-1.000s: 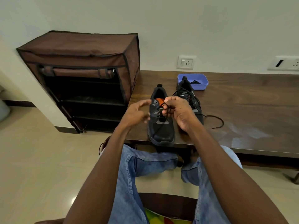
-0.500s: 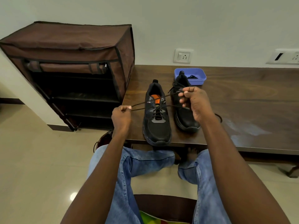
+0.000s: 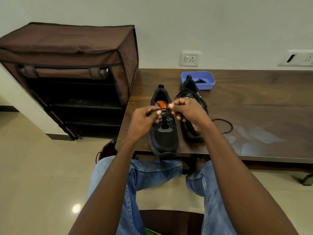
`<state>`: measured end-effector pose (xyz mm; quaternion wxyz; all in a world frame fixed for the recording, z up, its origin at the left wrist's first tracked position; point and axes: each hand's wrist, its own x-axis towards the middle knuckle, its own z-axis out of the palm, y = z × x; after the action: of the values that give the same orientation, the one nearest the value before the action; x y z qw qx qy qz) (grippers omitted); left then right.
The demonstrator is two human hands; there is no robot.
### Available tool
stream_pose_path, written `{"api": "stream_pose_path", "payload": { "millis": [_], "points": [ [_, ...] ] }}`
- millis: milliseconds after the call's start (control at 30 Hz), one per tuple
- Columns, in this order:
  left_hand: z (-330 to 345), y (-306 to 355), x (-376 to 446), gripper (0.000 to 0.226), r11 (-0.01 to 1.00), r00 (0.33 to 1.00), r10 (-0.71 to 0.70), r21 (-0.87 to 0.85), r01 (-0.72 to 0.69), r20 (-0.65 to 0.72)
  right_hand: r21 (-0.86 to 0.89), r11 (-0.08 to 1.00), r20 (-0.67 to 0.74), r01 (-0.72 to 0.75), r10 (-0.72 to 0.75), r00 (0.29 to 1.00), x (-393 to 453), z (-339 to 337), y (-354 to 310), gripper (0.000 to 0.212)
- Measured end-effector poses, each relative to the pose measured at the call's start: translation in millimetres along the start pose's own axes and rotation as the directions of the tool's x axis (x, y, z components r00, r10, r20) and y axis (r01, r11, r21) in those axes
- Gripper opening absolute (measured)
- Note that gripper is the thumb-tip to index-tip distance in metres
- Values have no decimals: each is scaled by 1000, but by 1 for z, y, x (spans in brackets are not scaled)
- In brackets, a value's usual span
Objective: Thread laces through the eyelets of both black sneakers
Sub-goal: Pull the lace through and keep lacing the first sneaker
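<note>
Both hands, left (image 3: pixel 144 119) and right (image 3: pixel 188 112), back together from pulling apart, each pinching thin black lace (image 3: pixel 163 108) over left black mesh sneaker (image 3: pixel 163 133); slack taken, next eyelet likely.

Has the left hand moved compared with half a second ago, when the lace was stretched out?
Yes. The left hand has come back in toward the near sneaker, beside the right hand; earlier it was out past that shoe's left side.

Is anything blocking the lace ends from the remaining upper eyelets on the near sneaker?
Nothing visible does. The left hand and right hand each pinch a lace end just above the near sneaker. Its tongue area lies open below them; the second sneaker sits apart.
</note>
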<state>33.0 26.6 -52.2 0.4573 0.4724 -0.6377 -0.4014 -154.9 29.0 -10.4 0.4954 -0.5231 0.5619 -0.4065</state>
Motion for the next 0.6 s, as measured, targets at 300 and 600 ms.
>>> {"api": "stream_pose_path", "payload": {
  "millis": [300,600],
  "points": [
    [-12,-6,-5,15,919,913,-198,257,300,-357,-149,970,-131,-190,171,977,7,-5,11,16],
    [3,8,1,36,864,997,74,501,-44,-40,-79,991,-34,-111,109,993,10,14,16,17]
  ]
}}
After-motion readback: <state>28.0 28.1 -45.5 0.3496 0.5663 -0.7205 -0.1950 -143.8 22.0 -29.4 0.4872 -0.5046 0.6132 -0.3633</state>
